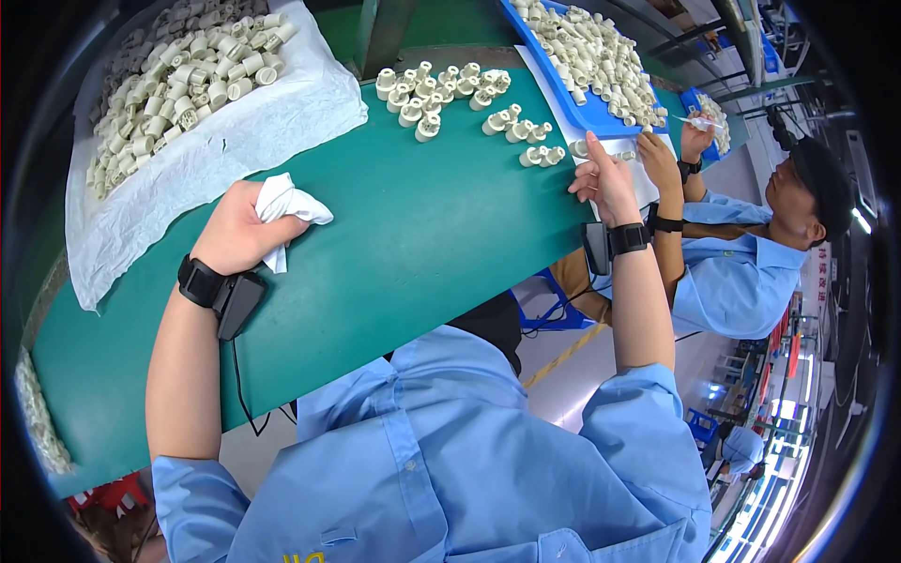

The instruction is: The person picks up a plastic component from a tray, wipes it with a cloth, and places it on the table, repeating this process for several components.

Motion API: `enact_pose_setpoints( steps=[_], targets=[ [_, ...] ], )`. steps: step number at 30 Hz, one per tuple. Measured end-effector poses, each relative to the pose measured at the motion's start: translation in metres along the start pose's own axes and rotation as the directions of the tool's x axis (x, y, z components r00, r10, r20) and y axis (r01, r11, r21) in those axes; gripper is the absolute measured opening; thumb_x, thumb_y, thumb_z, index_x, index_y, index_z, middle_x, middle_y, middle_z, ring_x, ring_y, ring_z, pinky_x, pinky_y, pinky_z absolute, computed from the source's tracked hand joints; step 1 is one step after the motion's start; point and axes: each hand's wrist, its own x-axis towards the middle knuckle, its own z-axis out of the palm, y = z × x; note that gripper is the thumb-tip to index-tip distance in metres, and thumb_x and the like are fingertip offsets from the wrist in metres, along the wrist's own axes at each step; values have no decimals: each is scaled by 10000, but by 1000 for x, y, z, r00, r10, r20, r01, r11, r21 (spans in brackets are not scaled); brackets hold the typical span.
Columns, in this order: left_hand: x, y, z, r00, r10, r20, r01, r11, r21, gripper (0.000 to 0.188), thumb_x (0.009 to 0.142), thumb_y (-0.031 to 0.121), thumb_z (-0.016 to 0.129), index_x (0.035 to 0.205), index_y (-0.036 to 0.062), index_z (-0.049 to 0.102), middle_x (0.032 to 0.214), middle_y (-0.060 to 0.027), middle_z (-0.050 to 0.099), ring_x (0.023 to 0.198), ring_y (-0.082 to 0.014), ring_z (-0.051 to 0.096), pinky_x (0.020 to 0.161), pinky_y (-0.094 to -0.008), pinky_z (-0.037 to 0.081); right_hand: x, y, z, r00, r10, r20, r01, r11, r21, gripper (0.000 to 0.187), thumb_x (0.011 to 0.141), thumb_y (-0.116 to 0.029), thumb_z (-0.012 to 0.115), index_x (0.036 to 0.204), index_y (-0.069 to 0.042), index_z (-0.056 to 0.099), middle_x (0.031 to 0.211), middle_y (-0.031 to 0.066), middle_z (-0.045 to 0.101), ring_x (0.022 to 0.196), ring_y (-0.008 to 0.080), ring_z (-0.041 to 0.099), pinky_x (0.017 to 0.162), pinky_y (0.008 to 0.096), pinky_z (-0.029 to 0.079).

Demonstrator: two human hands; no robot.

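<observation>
My left hand [228, 228] is closed round a crumpled white cloth [293, 203], held just above the green tabletop [404, 235]. At the table's right side, my right hand [610, 186] has its fingers apart, some loosely bent, and I see nothing in it. Close to its fingertips lie a few small cream plastic parts [579, 149], at the edge of a white paper [643, 183]. Left of that hand, several cream stepped cylindrical parts [542, 156] stand in short rows. A larger group of the same parts [428, 97] stands at the table's far edge.
A heap of cream parts [202, 80] lies on a white plastic sheet [324, 108] at far left. At far right stands a blue tray [601, 120] full of similar parts. A co-worker [727, 272] sits at right, one hand [660, 164] close to my right hand. Wrist devices trail cables.
</observation>
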Motion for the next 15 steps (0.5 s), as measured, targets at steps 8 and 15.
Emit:
enact_pose_setpoints(
  steps=[8,15],
  targets=[
    [-1,1,1,1000,20,0,-20,1000,-8,119,777,77,644,872,12,674,686,17,603,589,-49,522,524,-221,409,8,3,8,998,-66,-22,63,994,-88,481,827,-450,663,845,28,612,652,72,621,532,153,625,395,228,454],
    [0,-1,0,999,-42,8,42,999,-11,114,751,55,634,854,7,642,684,8,589,602,-64,514,547,-225,406,13,-6,18,988,-133,-77,115,971,-209,481,845,-439,645,902,38,626,631,74,604,500,139,603,392,221,445]
  ],
)
